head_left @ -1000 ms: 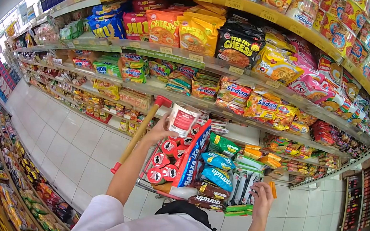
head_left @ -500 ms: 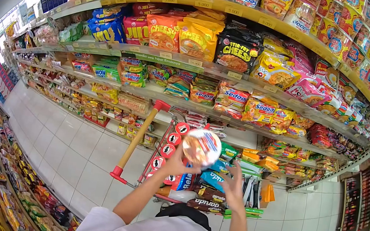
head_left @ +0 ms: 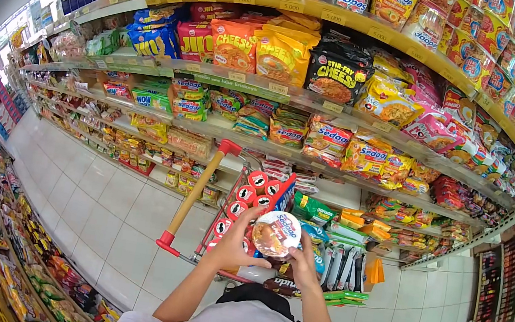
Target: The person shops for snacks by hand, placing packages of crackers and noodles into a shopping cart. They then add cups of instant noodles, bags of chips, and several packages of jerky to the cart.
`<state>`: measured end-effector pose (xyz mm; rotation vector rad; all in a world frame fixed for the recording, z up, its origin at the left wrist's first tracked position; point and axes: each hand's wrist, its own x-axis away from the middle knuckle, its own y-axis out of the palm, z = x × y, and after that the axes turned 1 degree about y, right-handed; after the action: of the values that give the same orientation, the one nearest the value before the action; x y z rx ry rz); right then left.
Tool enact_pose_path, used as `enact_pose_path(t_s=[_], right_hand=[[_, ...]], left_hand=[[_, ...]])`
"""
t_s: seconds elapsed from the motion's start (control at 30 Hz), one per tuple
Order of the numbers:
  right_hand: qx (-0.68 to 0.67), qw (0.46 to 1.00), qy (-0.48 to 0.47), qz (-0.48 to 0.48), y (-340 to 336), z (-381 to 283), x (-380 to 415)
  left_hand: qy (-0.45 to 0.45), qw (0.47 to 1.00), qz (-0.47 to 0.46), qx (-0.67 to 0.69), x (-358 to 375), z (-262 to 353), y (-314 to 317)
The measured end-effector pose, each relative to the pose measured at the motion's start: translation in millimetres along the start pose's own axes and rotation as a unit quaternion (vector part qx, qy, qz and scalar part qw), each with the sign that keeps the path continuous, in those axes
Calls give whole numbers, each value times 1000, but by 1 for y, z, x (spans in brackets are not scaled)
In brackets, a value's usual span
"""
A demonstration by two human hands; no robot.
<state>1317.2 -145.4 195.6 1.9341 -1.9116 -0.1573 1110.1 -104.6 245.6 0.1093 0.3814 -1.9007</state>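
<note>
A round instant noodle cup point(head_left: 277, 234) with a white, blue and brown Sedaap lid is held in front of me, above the shopping cart, its lid tilted up toward me. My right hand point(head_left: 306, 264) grips its right side, thumb at the lid's lower edge. At the cup's left, my left hand point(head_left: 236, 244) has its fingers and thumb spread in a loose curve; its fingertips are close to the rim, and whether they touch is hard to tell. Red-lidded cans point(head_left: 236, 209) stand in the cart beside my left hand. Green Garuda packs point(head_left: 314, 208) lie beyond the cup.
The cart's wooden handle point(head_left: 195, 191) with red ends is at left. Blue packs point(head_left: 319, 258) and dark upright packs point(head_left: 348, 266) fill its right part. Ahead, shelves hold noodle packs point(head_left: 281, 55) and cups point(head_left: 394, 0). Another stocked shelf point(head_left: 15, 244) runs along the left aisle.
The noodle cup has come down nearer to me and turned so its lid text shows. My right hand has closed on it, while my left hand's hold has loosened.
</note>
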Motion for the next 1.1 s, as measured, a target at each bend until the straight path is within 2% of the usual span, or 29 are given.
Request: enact_pose_path(t_s=[0.07, 0.1, 0.13, 0.2, 0.27, 0.4, 0.47, 0.53, 0.6, 0.7, 0.77, 0.83, 0.93, 1.0, 1.07, 1.1], right_hand=[[6, 1000, -10, 14, 3, 1, 2], [78, 995, -56, -5, 2, 0, 3], [149, 983, -101, -23, 2, -1, 4], [152, 982, -111, -22, 3, -1, 10], [147, 979, -138, -23, 0, 6, 15], [109, 991, -79, 8, -2, 23, 35], [163, 982, -91, 33, 2, 11, 46], [136, 987, -69, 58, 2, 3, 58], [139, 981, -103, 83, -3, -4, 67], [100, 985, -108, 87, -15, -15, 87], [57, 981, -152, 106, -28, 0, 91], [-19, 983, -127, 132, -28, -8, 101], [1, 977, -133, 165, -38, -6, 105], [-5, 975, -122, 184, -38, -10, 106], [-6, 973, -136, 185, -40, -15, 105], [-8, 972, -143, 187, -42, -17, 105]], left_hand=[[78, 983, -69, -153, -6, 13, -5], [94, 973, -79, -195, -7, 22, -4], [92, 973, -82, -193, -8, 25, -2], [91, 948, -129, -275, -9, 28, 2], [103, 956, -123, -245, -9, 23, 4], [139, 966, -84, -202, -9, 7, 5], [111, 979, -68, -157, -13, 7, 1], [182, 966, -15, -181, -23, 2, -11], [157, 979, 56, -119, -31, -34, -21], [110, 979, 90, -146, -61, -21, -42], [180, 962, 116, -171, -93, -23, -59], [214, 957, 133, -143, -123, -8, -66], [305, 938, 107, -124, -172, 51, -63], [366, 927, 65, -53, -208, 91, -48], [397, 914, 59, -57, -241, 133, -26], [422, 899, 50, -104, -257, 159, -15]])
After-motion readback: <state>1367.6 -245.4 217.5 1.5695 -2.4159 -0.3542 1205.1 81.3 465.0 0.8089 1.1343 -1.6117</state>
